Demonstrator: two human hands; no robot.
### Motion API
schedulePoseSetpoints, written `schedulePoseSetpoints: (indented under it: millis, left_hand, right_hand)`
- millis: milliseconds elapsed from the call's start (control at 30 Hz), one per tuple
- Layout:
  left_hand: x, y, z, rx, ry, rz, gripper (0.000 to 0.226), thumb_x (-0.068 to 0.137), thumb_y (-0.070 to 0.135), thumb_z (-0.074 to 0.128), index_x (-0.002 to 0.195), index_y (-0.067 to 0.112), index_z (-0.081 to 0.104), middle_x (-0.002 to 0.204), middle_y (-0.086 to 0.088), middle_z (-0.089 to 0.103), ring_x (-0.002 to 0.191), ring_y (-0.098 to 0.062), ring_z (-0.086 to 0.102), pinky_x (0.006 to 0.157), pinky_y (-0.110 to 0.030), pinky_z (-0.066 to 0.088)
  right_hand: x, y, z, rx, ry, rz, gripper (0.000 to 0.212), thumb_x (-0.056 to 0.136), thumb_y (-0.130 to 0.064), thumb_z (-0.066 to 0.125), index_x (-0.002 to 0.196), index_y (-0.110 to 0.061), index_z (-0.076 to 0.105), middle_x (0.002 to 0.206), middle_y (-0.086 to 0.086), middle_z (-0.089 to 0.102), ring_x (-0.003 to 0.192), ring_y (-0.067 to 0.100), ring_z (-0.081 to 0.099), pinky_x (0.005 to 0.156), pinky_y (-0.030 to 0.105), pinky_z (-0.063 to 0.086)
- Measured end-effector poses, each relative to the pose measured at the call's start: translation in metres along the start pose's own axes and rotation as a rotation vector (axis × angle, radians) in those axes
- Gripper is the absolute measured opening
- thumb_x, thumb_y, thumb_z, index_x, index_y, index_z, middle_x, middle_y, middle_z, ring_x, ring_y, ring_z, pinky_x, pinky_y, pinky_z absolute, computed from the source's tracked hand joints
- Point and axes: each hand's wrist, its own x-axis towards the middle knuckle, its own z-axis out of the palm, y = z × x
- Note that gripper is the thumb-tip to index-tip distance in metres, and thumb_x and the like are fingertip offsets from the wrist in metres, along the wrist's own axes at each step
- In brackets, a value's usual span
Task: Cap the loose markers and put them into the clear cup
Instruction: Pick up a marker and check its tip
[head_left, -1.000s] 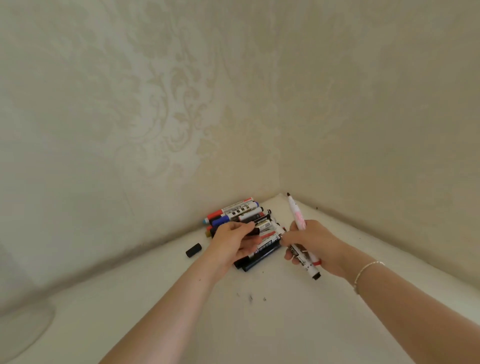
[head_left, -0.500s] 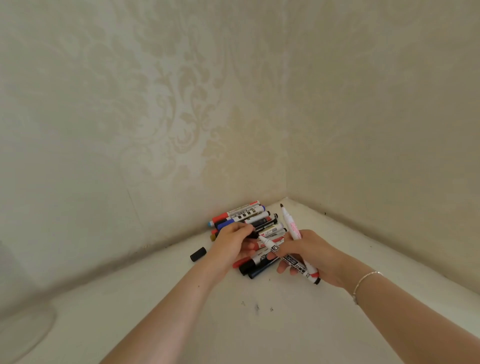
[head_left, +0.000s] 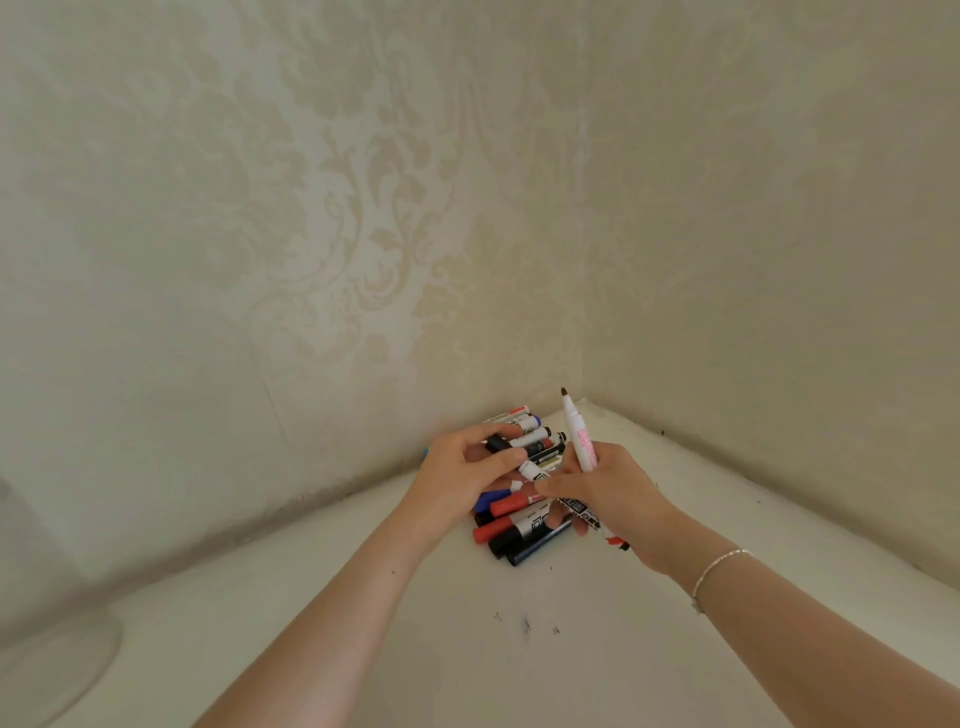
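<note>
Since the earlier frames our left hand (head_left: 470, 467) has lifted a black cap (head_left: 497, 442) and brought it toward the right hand (head_left: 605, 486); the loose cap once left of the pile is out of sight. Left fingers pinch the cap. Right hand grips two markers: a pink-labelled one (head_left: 581, 435) upright, tip bare, and a black-printed one (head_left: 566, 501) lying diagonally, its uncapped tip pointing up-left, just beside the cap. Capping likely follows along that axis. Remaining markers (head_left: 519, 525) lie heaped in the corner. Clear cup (head_left: 52, 670) stands far left, contents indiscernible.
</note>
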Motion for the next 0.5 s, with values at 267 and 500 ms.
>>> schedulePoseSetpoints:
  millis: [267,500]
  left_hand:
    - [0.003,-0.004,-0.010,0.055,-0.048,0.007,0.026,0.086,0.007,0.068,0.110,0.016,0.067,0.089,-0.010,0.074,0.078,-0.012,0.071,0.070,-0.019,0.055]
    - [0.015,-0.001,-0.076,-0.074,0.375,-0.022,0.009,0.090,0.000,0.059,0.092,0.008,0.061,0.085,-0.009,0.068,0.076,-0.020,0.070,0.065,-0.024,0.057]
  right_hand:
    - [-0.001,-0.003,0.008,0.081,-0.012,-0.013,0.042,0.078,-0.003,0.073,0.064,-0.013,0.034,0.067,0.010,0.070,0.055,0.026,0.063,0.044,0.029,0.040]
    - [0.006,-0.013,0.025,-0.050,-0.032,0.036,0.039,0.082,-0.009,0.072,0.068,-0.014,0.035,0.058,0.002,0.070,0.056,0.022,0.067,0.041,0.022,0.046]
